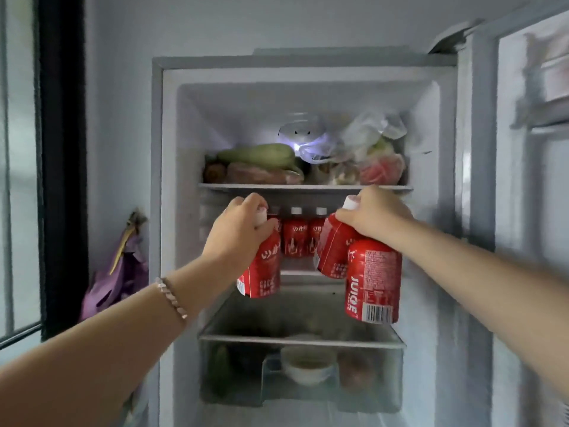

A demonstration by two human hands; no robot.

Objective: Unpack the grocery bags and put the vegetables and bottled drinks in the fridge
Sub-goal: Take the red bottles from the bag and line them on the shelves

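**Inspector:** Status of the stocking job?

**Operator:** I report it partly done. Vegetables lie along the top shelf (304,188) of the fridge (184,134): a pale green gourd (255,155) toward the shelf's left end and bagged produce (369,158) toward its right end. At least two shelved bottles (295,238), red with white caps, stand at the back edge of the middle shelf (301,274). Three more are in hand in front of that shelf, not yet set down. I see no grocery bags from here, so I cannot say what remains to unpack.

**Inspector:** Hand positions?

**Operator:** Both arms reach forward and up into the open fridge. My left hand (240,232) grips the left bottle (261,272) at the neck, fingers curled round it just below the cap, near the shelf's left end. My right hand (375,217) holds two bottles by their necks, fingers curled over both. The tilted bottle (335,251) leans left, and the upright bottle (372,285) hangs toward the right end. I judge the double grip the weaker one, so those two want setting down first.
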